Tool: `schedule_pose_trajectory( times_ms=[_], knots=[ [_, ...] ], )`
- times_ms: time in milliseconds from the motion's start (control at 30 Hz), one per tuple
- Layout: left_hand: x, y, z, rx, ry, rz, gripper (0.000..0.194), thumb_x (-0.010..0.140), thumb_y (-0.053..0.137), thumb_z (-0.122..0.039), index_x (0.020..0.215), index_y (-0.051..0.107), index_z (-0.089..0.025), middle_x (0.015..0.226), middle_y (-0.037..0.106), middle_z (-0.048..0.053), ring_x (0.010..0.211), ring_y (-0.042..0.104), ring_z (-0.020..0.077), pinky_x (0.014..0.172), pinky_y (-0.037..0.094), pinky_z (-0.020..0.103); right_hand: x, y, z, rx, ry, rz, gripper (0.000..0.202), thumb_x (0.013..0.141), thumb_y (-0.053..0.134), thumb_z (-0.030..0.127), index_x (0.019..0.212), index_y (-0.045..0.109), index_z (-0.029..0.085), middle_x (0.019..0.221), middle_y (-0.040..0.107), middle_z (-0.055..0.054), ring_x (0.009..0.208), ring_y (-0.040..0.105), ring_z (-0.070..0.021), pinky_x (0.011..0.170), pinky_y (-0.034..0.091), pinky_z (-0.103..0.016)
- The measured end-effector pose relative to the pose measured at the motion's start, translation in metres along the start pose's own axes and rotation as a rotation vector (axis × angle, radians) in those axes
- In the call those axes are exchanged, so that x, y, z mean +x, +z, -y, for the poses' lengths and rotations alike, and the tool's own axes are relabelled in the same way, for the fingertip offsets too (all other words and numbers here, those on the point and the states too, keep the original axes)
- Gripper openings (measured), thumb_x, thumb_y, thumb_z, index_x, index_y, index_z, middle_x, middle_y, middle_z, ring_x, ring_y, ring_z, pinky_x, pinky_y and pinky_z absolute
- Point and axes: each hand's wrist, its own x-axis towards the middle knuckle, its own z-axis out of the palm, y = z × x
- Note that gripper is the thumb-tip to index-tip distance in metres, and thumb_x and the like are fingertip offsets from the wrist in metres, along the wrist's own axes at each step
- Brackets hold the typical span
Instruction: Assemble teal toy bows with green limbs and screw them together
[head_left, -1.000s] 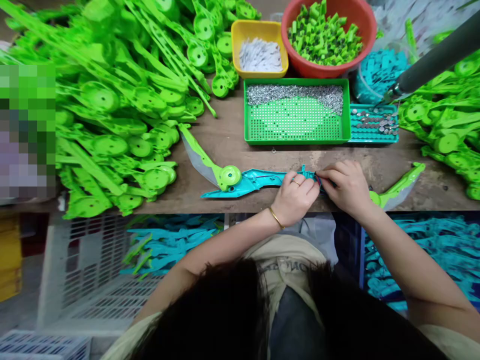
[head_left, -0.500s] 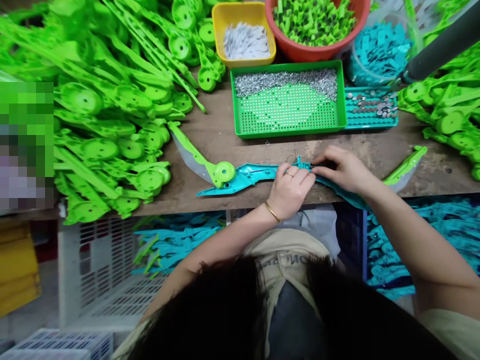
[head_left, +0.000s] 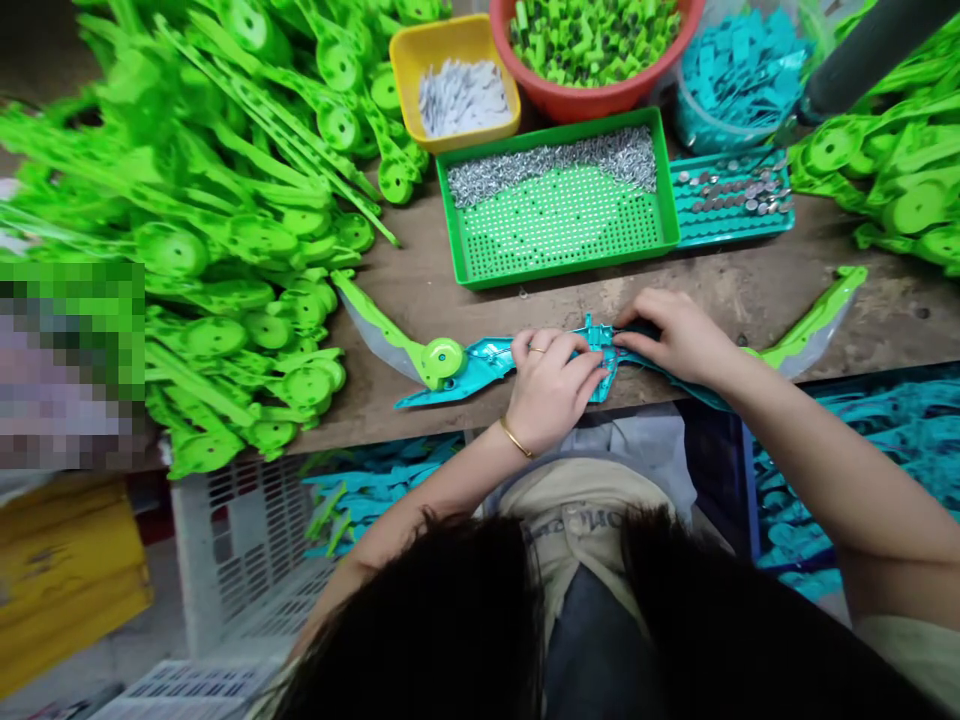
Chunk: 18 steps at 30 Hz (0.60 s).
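A toy bow with a blue plastic body (head_left: 487, 360) and green limbs lies across the front of the table, its hollow inner side up. My left hand (head_left: 551, 375) rests over the body just left of the middle, fingers curled onto it. On the right of the middle, my right hand (head_left: 671, 330) has thumb and fingertips pinched together at the body; whatever is between them is hidden. A green limb with a round hub (head_left: 444, 362) shows at the bow's left end. The other green limb (head_left: 817, 320) reaches out beyond my right forearm.
Behind the bow stand a green tray (head_left: 562, 270) of small metal screws, a blue ribbed tray (head_left: 735, 238) with metal discs, a yellow bin (head_left: 416, 110), a red bowl (head_left: 592, 105) and a clear tub (head_left: 701, 135). Green parts (head_left: 247, 240) are heaped left. A pixelated patch covers the left edge.
My left hand has slid a little left along the bow, uncovering more of its blue middle. My right hand stays pinched at nearly the same spot. The view has shifted slightly.
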Motion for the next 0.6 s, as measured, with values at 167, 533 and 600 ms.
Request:
schedule_pose_trajectory(
  times_ms=[167,533,600],
  knots=[
    [0.018,0.006,-0.011,0.007,-0.022,0.089,0.020,0.097,0.057,-0.034,0.095,0.074,-0.025,0.096,0.070,0.004,0.097,0.056,0.0220,0.093,0.030,0.042,0.000,0.003,0.001,0.027,0.067,-0.030,0.014,0.083,0.062,0.032,0.091,0.061,0.020,0.091,0.067,-0.007,0.089,0.061,-0.0250,0.083,0.043,-0.040],
    [0.028,-0.009,-0.004,-0.086,-0.083,0.220,0.014,0.093,0.061,-0.028,0.095,0.073,-0.021,0.099,0.070,0.004,0.102,0.057,0.0226,0.098,0.037,0.042,-0.026,-0.009,0.017,0.038,-0.138,-0.069,0.024,0.093,0.054,0.041,0.100,0.067,0.022,0.114,0.069,-0.009,0.111,0.060,-0.0283,0.097,0.044,-0.048],
    [0.019,-0.023,0.010,-0.123,-0.019,0.163,0.017,0.094,0.060,-0.030,0.099,0.073,-0.020,0.106,0.071,0.006,0.106,0.058,0.0223,0.099,0.039,0.041,-0.028,-0.003,0.018,-0.074,-0.145,-0.091,0.025,0.096,0.050,0.037,0.095,0.068,0.022,0.112,0.070,-0.010,0.108,0.060,-0.0282,0.094,0.043,-0.047]
  ],
)
